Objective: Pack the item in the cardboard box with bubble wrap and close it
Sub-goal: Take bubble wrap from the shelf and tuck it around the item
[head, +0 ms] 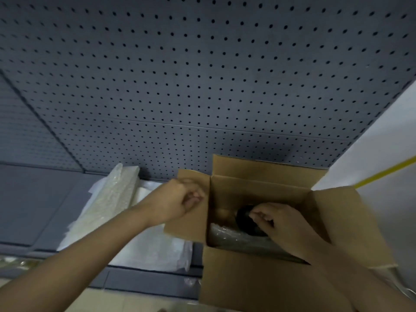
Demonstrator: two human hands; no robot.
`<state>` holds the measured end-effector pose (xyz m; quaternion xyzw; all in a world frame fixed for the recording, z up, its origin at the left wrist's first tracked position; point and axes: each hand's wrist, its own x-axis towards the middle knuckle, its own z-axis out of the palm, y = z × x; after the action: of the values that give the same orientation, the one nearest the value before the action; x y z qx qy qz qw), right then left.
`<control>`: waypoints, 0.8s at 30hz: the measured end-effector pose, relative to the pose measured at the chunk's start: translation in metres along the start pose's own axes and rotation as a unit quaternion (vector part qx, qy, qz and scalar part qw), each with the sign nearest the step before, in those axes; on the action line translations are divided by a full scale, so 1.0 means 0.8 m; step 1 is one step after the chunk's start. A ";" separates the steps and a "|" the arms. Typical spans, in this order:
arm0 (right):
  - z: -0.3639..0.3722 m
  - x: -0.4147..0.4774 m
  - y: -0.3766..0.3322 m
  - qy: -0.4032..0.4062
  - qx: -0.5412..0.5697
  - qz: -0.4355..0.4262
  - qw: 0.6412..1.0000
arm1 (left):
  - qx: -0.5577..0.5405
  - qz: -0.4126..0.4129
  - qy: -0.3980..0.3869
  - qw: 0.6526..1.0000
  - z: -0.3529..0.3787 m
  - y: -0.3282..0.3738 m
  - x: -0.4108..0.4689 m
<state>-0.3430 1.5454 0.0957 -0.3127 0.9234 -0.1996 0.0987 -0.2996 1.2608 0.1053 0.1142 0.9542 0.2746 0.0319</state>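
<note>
Pinched between the thumb and fingers of the right hand [273, 218] is a dark round item [246, 219], held low inside the open cardboard box [254, 287]. The left hand [177, 202] is closed on the upright left flap [191, 228] of the box, which is kept pulled outward, away from the opening.

Behind both hands a grey pegboard wall [202, 75] fills most of the view. Around the right hand the four flaps of the box are seen standing open, so the closing step is not yet begun. To the left of the left hand, outside the box, a stack of bubble wrap sheets [108, 206] is lying on the shelf. Just below and to the left of the pinched item, a piece of clear bubble wrap [227, 231] is already lying inside the box, touching or nearly touching the item; whether the item is wrapped in it cannot be told, as the box interior is dim and blurred.

The step in hand is judged to be the seating of the item among its padding. Next, the item would need to be let go and settled, more wrap perhaps tucked over it, and the flaps folded down.
</note>
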 end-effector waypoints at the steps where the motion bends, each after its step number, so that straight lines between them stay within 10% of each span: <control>1: 0.004 0.007 -0.017 0.020 -0.002 -0.007 1.000 | -0.002 -0.005 0.015 1.000 -0.012 -0.018 -0.010; 13: 0.122 0.118 -0.282 0.113 0.087 -0.051 0.988 | -0.013 -0.233 0.049 0.971 -0.073 -0.279 -0.144; 20: 0.238 0.195 -0.352 -0.111 0.304 0.246 0.914 | -0.179 -0.403 -0.011 0.897 -0.036 -0.309 -0.145; 24: 0.279 0.228 -0.336 -0.111 0.393 0.340 0.847 | -0.216 -0.394 -0.002 0.893 -0.027 -0.319 -0.146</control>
<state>-0.2728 1.1700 -0.0005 0.0656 0.7993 -0.4637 0.3765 -0.2399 1.0121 -0.0121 -0.2802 0.8381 0.4388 0.1630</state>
